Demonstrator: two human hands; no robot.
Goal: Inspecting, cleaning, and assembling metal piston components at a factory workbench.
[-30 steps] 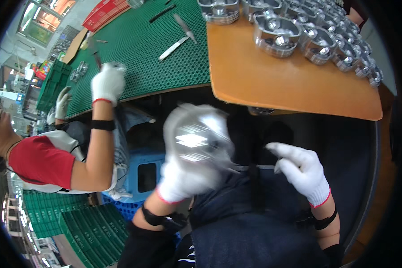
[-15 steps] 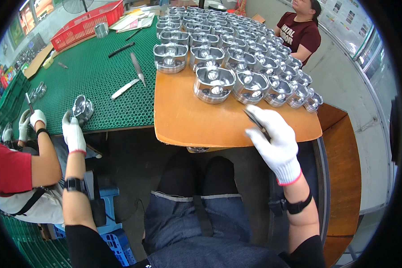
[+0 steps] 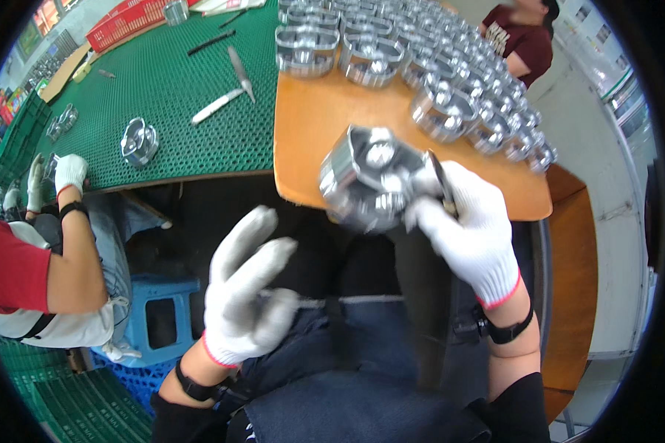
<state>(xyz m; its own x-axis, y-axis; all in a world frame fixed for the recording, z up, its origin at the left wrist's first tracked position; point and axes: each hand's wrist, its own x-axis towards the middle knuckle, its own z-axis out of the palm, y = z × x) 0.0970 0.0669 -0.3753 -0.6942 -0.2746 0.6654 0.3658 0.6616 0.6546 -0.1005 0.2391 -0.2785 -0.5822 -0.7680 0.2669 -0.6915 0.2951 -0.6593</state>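
Note:
In a white glove, my right hand [image 3: 476, 232] grips a shiny metal piston [image 3: 351, 173] by its side, lifted over the front edge of the wooden board [image 3: 303, 133]. A thin dark tool [image 3: 442, 179] is held in the same hand, up against the fingers; its kind cannot be made out. My left hand [image 3: 244, 295], gloved too, is over my lap with fingers spread and nothing in it, apart from the piston. Rows of similar pistons [image 3: 373, 63] stand on the board behind.
On the green perforated mat [image 3: 199, 81] lie a single piston [image 3: 139, 142], a white-handled knife [image 3: 218, 105], a pointed grey tool [image 3: 240, 72] and a black rod [image 3: 210, 42]. At left a co-worker's gloved hands [image 3: 70, 173] work. Another person [image 3: 521, 44] is at the far right.
My right hand has taken the front piston off the board and lifted it toward me. My left hand has left the piston on the mat and come right, over my lap.

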